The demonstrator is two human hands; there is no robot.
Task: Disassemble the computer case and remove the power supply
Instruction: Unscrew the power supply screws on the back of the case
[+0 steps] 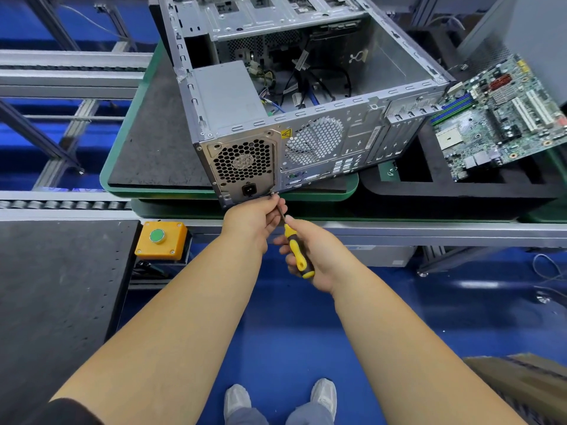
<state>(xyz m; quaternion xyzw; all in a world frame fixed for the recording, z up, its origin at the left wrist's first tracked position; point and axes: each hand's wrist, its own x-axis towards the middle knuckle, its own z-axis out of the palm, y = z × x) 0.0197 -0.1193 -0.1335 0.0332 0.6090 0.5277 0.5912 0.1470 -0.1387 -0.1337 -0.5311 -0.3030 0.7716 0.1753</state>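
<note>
— Head view: where's the computer case (306,96)?
— On your green-edged surface (129,167), power supply (228,96) inside. Your left grip (256,220) pinches the screwdriver (296,246) shaft; your right grip (316,256) clasps its handle.

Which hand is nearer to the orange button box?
Left. The left hand is at the case's lower edge, just right of the orange button box; the right hand, gripping the screwdriver, is farther right.
</note>
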